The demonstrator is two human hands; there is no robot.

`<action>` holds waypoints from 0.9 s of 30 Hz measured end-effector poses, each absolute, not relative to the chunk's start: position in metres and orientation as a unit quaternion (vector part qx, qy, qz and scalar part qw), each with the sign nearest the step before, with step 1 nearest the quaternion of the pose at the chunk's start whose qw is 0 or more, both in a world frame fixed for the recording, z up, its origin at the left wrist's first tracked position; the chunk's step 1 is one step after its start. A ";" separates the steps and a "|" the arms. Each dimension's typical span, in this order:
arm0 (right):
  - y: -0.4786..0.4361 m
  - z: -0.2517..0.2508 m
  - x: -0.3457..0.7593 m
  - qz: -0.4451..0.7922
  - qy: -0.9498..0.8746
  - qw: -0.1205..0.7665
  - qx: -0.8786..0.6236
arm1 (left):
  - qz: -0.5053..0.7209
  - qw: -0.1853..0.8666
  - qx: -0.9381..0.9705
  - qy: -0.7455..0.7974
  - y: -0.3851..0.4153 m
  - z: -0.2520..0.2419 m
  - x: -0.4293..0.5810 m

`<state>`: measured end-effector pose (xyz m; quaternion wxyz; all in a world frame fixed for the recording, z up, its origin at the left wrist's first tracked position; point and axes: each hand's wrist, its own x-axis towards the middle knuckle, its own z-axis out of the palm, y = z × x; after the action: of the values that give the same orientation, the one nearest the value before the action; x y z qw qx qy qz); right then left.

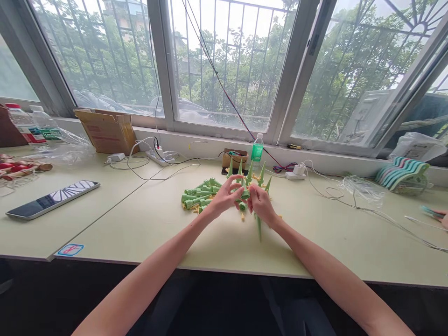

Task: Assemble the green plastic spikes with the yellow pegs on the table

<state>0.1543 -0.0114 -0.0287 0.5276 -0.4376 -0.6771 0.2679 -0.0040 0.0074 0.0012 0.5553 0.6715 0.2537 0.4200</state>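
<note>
My left hand [228,195] has its thumb and fingers closed round a green plastic cone [245,192], its wide hollow end tilted towards me. Right beside it, my right hand [262,203] is closed in a pinch against the cone's side; whatever lies between its fingertips is too small to make out. Left of my hands lies a pile of green tube-like pieces [196,196] with small yellow parts among them. Behind my hands, several green pointed cones [249,173] stand upright with yellow bits. Another green cone [258,227] lies below my right hand, pointing towards me.
A phone [52,199] and a cardboard box [107,131] are on the left. At the back stand a green-labelled bottle [257,148] and a small brown box [235,159]. Cables run from a power strip [160,157]. Right are stacked hangers [402,175] and another person's hand [441,217].
</note>
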 end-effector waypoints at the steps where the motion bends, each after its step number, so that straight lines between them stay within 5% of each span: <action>1: -0.012 -0.028 0.155 0.268 -0.675 0.529 -0.439 | 0.422 0.554 0.672 0.251 0.007 0.001 -0.004; 27: -0.014 -0.031 0.150 0.171 -0.691 0.502 -0.492 | 0.416 0.426 0.761 0.257 0.016 -0.011 -0.002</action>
<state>0.1504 -0.0135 -0.0305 0.5016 -0.4920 -0.6908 0.1707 -0.0021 0.0165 -0.0105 0.4263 0.7612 0.2570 0.4158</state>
